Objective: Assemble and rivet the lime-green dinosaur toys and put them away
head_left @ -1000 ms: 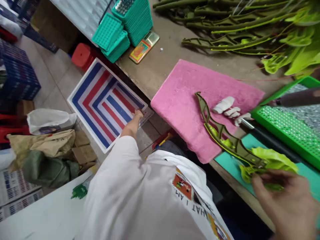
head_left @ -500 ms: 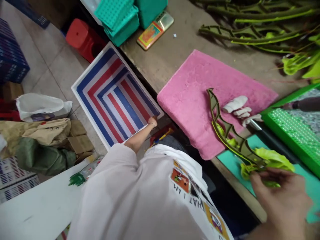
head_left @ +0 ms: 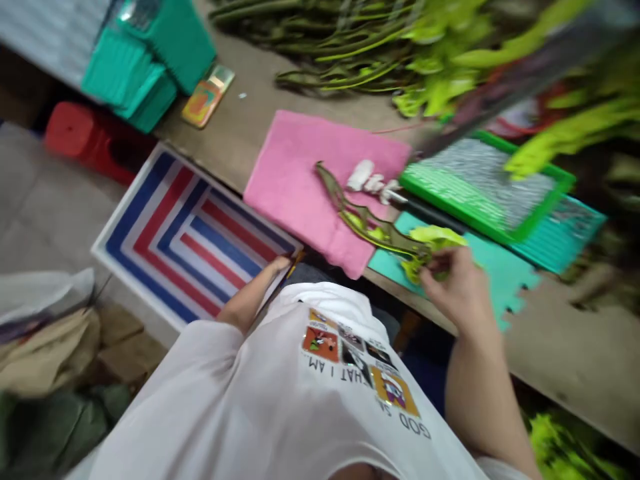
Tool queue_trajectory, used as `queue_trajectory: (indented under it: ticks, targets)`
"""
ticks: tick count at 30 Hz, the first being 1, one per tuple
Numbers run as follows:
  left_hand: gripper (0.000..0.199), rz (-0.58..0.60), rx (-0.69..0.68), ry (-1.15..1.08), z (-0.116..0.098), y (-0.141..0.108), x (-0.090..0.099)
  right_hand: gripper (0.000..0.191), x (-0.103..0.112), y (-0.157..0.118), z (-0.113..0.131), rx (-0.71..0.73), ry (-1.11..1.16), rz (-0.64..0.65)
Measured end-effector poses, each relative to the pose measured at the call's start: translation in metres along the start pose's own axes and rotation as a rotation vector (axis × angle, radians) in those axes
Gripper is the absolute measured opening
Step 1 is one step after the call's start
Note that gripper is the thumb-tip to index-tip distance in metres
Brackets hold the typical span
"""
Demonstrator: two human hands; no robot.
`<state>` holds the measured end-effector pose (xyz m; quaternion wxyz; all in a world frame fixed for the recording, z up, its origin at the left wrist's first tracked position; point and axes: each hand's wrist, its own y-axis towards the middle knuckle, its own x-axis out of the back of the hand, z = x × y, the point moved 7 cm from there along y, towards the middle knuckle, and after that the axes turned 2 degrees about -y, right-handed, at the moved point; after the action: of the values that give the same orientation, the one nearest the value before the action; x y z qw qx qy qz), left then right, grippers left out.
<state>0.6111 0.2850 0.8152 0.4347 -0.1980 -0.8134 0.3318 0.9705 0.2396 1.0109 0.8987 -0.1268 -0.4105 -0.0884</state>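
My right hand is closed, thumb and fingers pinching the near end of a curved olive-green plastic piece edged with lime green. Lime-green leafy parts show around those fingers. The far end of the curved piece reaches over a pink cloth; its near end is above a teal foam mat. On the left, my left hand is closed on the near corner of a white-rimmed tray lined with red, white and blue stripes. Its fingertips are partly hidden and blurred.
Small white finger-like pieces lie on the cloth. A green basket of small grey pieces stands beyond the mat, near a black-handled tool. More olive strips, teal baskets and a red stool are farther off.
The view has swung, so the table and tray appear farther left, and more of the right side shows. Both hands keep their holds on the curved plastic piece and the tray.
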Motion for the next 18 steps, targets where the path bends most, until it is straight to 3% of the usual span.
queue_trajectory:
  ticks: [6,9,12,13,14,16,18]
  targets:
    - [0.031,0.116,-0.269,0.175,-0.039,-0.017,0.054,0.022,0.003,0.001,-0.001,0.223,0.079,-0.090]
    - [0.029,0.270,-0.339,0.229,-0.060,-0.054,0.072,0.020,0.008,-0.008,-0.005,0.253,0.105,-0.137]
    - [0.032,0.484,-0.512,0.144,-0.104,-0.102,0.070,0.016,0.015,-0.020,-0.011,0.258,0.123,-0.194]
    - [0.032,0.459,-0.607,0.095,-0.126,-0.114,0.072,0.014,0.018,-0.023,-0.014,0.265,0.131,-0.218]
    - [0.030,0.348,-0.728,0.068,-0.150,-0.122,0.077,0.012,0.023,-0.024,-0.017,0.275,0.139,-0.247]
    - [0.028,-0.005,-1.014,0.118,-0.198,-0.134,0.088,0.010,0.037,-0.022,-0.027,0.286,0.142,-0.330]
    - [0.035,-0.304,-1.285,0.293,-0.239,-0.143,0.086,0.010,0.058,-0.014,-0.046,0.246,0.130,-0.449]
